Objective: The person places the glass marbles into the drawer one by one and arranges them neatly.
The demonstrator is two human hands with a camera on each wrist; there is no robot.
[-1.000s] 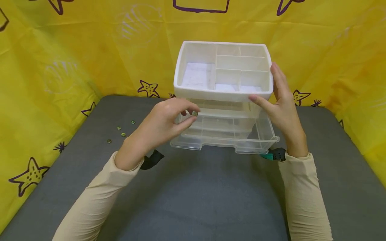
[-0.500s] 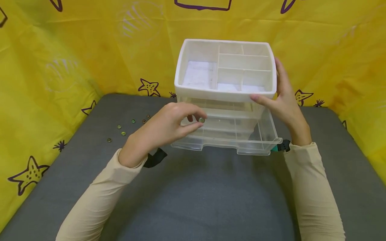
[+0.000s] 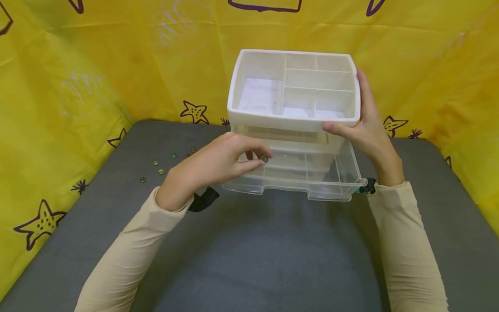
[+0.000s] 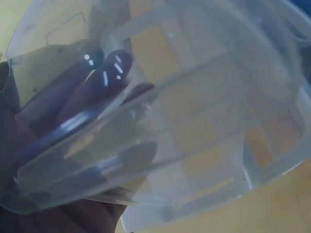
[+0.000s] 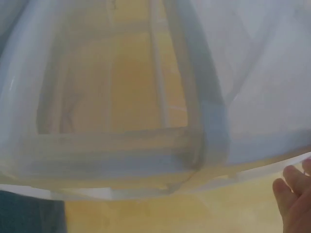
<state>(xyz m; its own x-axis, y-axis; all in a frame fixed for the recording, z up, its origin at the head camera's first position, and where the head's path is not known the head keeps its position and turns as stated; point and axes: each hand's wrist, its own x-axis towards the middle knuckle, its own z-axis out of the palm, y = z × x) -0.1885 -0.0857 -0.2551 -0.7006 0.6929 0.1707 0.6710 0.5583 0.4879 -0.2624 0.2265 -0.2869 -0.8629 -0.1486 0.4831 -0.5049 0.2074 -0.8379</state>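
In the head view my left hand (image 3: pixel 212 160) pinches a small greenish button (image 3: pixel 264 159) between thumb and fingertips, above the pulled-out clear drawer (image 3: pixel 331 190). The drawer belongs to a white plastic organizer (image 3: pixel 292 122) with a divided top tray. My right hand (image 3: pixel 372 134) grips the organizer's upper right side, its thumb on the front rim and its fingers along the side. The left wrist view shows the left hand's fingers (image 4: pixel 97 92) through the clear drawer plastic; the button cannot be made out there. Some right fingertips (image 5: pixel 294 182) appear at the right wrist view's edge.
Several small buttons (image 3: pixel 161 172) lie scattered on the grey table (image 3: pixel 273 251) to the left, some close behind the left hand. A yellow cloth (image 3: pixel 117 56) with dark starfish drawings stands behind and at both sides.
My left hand has moved right and slightly down with the button, farther over the drawer. More buttons on the table show behind it. The right hand keeps its hold on the organizer.
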